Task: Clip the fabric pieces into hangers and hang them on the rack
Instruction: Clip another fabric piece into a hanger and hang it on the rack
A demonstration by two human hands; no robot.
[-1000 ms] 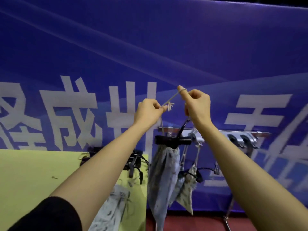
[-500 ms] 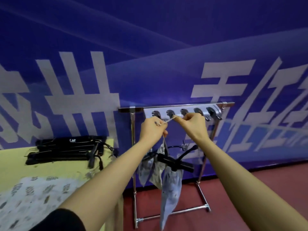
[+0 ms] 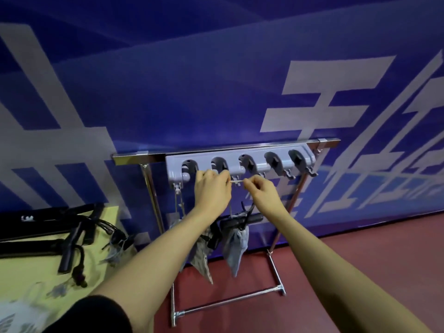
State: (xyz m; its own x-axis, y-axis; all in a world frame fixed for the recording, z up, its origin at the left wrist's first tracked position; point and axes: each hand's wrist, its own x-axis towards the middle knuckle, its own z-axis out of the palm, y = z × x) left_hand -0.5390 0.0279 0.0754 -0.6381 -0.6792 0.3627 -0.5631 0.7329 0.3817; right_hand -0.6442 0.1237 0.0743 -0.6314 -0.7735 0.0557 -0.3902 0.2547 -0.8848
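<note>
Standing against the blue banner (image 3: 216,80), the chrome rack (image 3: 153,200) carries a grey hook bar (image 3: 240,156) along its top rail, with five hook slots in a row. Below it a black clip hanger (image 3: 240,221) dangles with a grey patterned fabric piece (image 3: 234,246) clipped in; another fabric piece (image 3: 200,255) hangs just left of it. On the yellow table (image 3: 48,272), near its far right corner, spare black hangers (image 3: 48,227) lie in a heap, and more fabric (image 3: 14,316) shows at the near edge.

Both hands are up at the hook bar. The left hand (image 3: 211,191) and the right hand (image 3: 262,189) each pinch one end of a thin pale cord loop (image 3: 236,181), stretched between them just under the third slot.

This looks like the hanging step: the loop, which appears to carry the hanger, has to be slipped over the small hook beneath that slot. That calls for keeping the cord taut, lifting it over the hook tip, then releasing gently.
</note>
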